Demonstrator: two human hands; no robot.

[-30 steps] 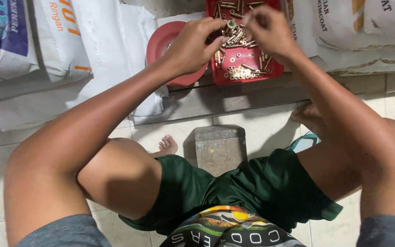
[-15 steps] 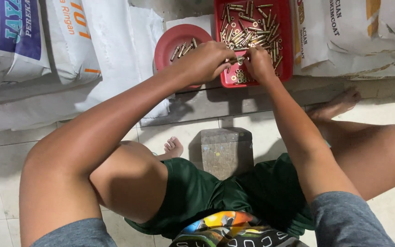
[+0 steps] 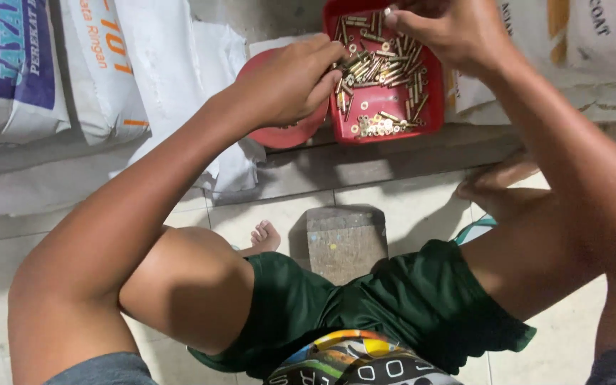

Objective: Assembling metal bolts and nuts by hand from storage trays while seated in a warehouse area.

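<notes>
Ahead, I count four white sacks (image 3: 73, 64) stacked along the back, their tops cut off by the frame. Below them I see one grey block (image 3: 344, 242) on the tiled floor (image 3: 408, 203) between my legs. One red tray (image 3: 433, 107) sits on a ledge, one round red dish (image 3: 283, 135) beside it, mostly hidden under my left hand (image 3: 290, 82). That hand's fingers curl together over the brass pieces (image 3: 383, 71), too many to count. My right hand (image 3: 450, 28) pinches one piece at the tray's far edge.
</notes>
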